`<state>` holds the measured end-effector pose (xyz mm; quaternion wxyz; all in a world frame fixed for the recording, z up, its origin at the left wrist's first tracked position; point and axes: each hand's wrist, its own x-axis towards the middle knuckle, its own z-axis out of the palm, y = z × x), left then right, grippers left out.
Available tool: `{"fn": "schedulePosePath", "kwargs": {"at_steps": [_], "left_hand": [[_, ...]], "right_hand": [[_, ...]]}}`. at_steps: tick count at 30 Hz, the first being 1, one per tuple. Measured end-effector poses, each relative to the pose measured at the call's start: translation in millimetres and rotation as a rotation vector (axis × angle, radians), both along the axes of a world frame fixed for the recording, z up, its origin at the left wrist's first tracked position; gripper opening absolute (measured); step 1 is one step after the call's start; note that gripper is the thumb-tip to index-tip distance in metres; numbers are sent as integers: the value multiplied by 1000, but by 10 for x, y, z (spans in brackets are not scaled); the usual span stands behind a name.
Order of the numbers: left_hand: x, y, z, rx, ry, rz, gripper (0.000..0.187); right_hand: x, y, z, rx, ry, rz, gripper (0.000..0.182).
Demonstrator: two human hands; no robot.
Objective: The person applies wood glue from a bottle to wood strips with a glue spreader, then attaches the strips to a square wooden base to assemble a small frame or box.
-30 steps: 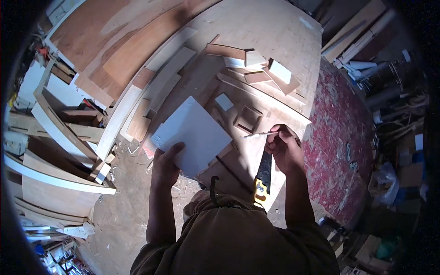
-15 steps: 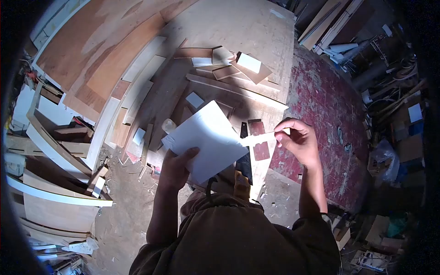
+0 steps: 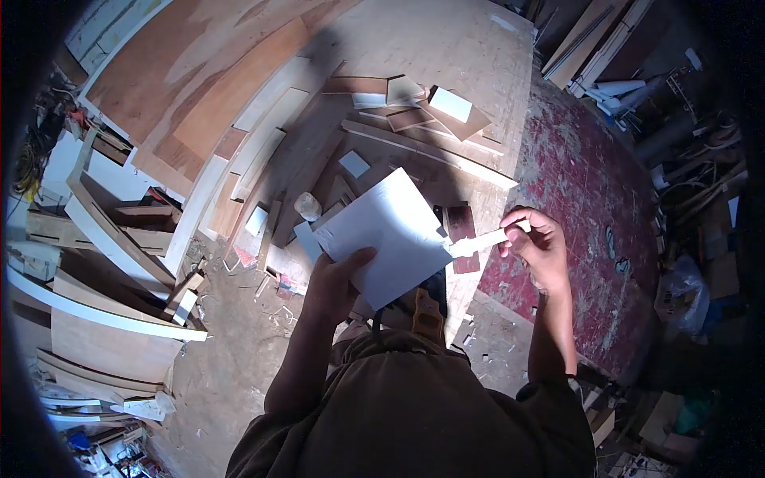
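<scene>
My left hand (image 3: 338,280) grips a flat white panel (image 3: 402,243) by its lower left edge, thumb on top and fingers hidden beneath. The panel is tilted and brightly lit. Off to its right, my right hand (image 3: 539,245) pinches a thin, pale strip with ragged edges (image 3: 480,242) between thumb and fingers. The strip's far end reaches the panel's right corner, and its near end pokes out past the thumb. Below the panel lies a handsaw with a yellow handle (image 3: 428,313), its blade partly covered. A dark reddish-brown block (image 3: 460,219) lies behind the strip.
Wood offcuts and a long batten (image 3: 430,153) lie on the plywood worktop (image 3: 446,48). A pale cup-like object (image 3: 307,207) stands left of the panel. Curved wooden pieces (image 3: 119,239) are stacked at left. A scuffed red surface (image 3: 586,199) extends at right.
The camera view has shifted, so the scene sits further right. Both hands keep their holds on panel and strip; the strip's ragged end now overlaps the panel less.
</scene>
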<state>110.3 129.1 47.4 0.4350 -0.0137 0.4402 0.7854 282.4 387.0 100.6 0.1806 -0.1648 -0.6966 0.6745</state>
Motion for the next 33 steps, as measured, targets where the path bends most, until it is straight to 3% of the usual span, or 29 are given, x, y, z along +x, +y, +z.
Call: {"fn": "schedulePosePath", "kwargs": {"at_steps": [13,20,24,26,28,33], "left_hand": [[-40,41,65,10,-31,-64,40],[-55,51,87,11,18,-81,38],[-82,46,80,-10,21,-81,39],[-101,37,69,-13,36,-76,38],[-108,28,48,-14,48,-69,38],[-147,20,49,-25,58,-94,37]], "right_hand": [[-91,20,-7,70,5,-68,14],[-336,34,7,161,-44,55,13],[-496,16,-19,141,20,-51,14],[-510,29,-10,90,75,19,14],[-470,49,96,166,-40,225,14],[-608,100,0,166,-42,-20,15]]}}
